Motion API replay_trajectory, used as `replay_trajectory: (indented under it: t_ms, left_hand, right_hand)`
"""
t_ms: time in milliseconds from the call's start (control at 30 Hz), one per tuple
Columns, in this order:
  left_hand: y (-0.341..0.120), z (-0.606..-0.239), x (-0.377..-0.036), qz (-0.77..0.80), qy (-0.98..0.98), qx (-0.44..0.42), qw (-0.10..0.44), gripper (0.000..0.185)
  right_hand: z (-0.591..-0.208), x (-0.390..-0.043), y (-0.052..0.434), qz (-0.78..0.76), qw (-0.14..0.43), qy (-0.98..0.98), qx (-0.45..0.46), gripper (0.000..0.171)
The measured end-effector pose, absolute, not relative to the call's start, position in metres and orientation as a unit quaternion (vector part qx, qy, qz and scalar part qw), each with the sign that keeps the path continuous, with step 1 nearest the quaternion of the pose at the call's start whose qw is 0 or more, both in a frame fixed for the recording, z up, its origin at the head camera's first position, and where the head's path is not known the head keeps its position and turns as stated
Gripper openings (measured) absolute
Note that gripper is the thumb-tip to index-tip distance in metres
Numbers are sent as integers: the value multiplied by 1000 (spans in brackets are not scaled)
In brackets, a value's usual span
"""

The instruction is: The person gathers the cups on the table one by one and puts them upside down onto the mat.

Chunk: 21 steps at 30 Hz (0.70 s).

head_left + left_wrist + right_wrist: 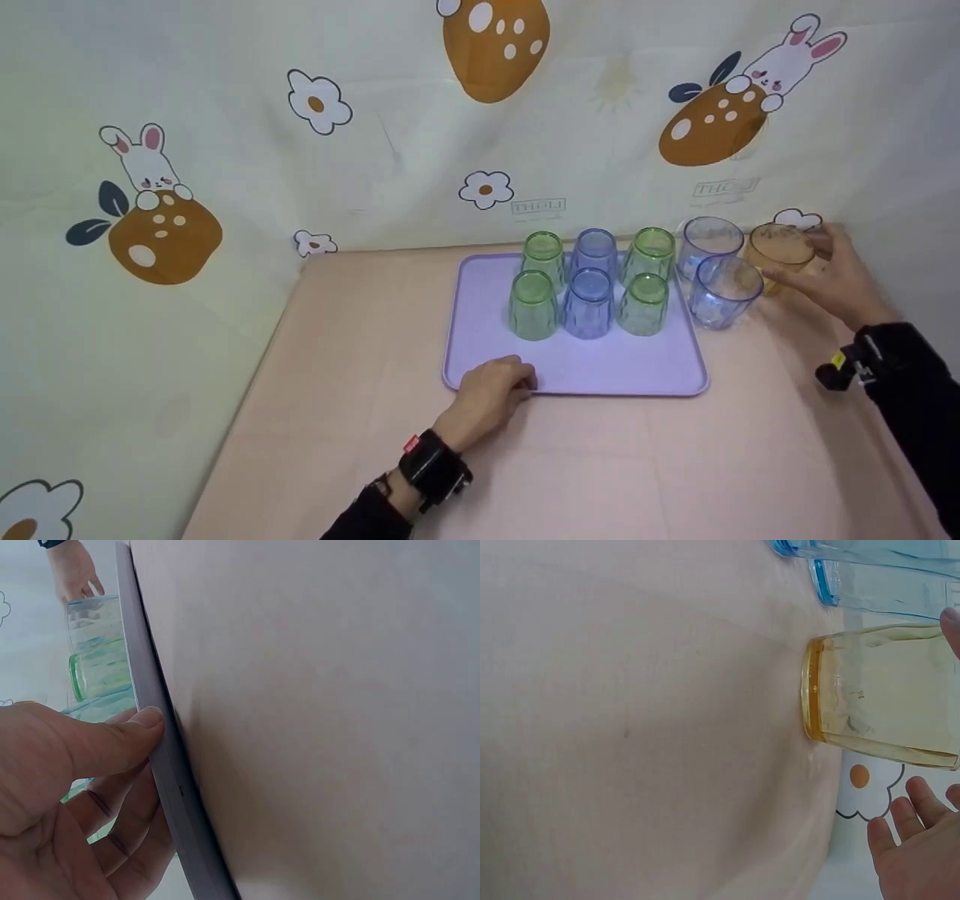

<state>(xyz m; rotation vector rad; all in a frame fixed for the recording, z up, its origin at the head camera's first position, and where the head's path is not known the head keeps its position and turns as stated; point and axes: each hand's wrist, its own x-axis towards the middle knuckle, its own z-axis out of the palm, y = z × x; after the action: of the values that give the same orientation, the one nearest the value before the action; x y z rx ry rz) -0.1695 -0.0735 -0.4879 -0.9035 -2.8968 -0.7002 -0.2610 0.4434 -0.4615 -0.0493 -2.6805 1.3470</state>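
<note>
My left hand point(489, 396) is at the front edge of a lilac tray point(480, 352). In the left wrist view its thumb presses the outside of the rim and the fingers curl over the inner side. Two rows of upside-down glasses stand on the tray, a blue glass point(589, 304) between green ones point(533, 306) in each row. My right hand point(844, 281) reaches around an upright amber glass point(780, 259) at the far right. In the right wrist view the fingers point(922, 802) are spread apart from the amber glass, with the thumb overlapping its rim end.
Two upright blue glasses point(726, 292) stand between the tray and the amber glass, close to the tray's right edge. A printed cloth point(405, 172) hangs directly behind the table point(360, 337), with another wall of it on the left.
</note>
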Motion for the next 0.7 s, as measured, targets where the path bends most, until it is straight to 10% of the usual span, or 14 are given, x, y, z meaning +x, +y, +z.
replay_trajectory:
  t_ms: [700]
  left_hand:
    - [-74, -487, -169, -228, -929, -291, 2, 8]
  right_hand:
    - [-473, -259, 425, 446, 103, -887, -53, 100]
